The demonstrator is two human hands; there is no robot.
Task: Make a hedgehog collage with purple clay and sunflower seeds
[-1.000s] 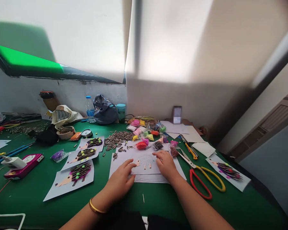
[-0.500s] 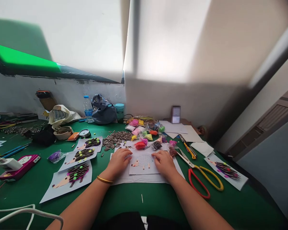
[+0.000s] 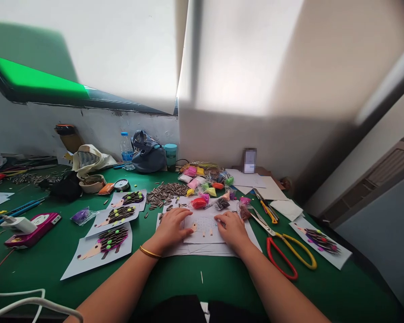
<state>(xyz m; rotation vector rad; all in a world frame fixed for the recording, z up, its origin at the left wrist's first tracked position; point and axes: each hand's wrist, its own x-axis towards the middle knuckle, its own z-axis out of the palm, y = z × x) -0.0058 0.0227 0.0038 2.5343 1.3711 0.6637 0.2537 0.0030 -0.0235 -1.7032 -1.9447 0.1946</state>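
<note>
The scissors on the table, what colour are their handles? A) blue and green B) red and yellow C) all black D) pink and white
B: the scissors lying to the right of the right hand have one red loop and one yellow loop.

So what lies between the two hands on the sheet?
In the head view, the printed hedgehog outline on the white sheet lies between the left hand and right hand.
</note>
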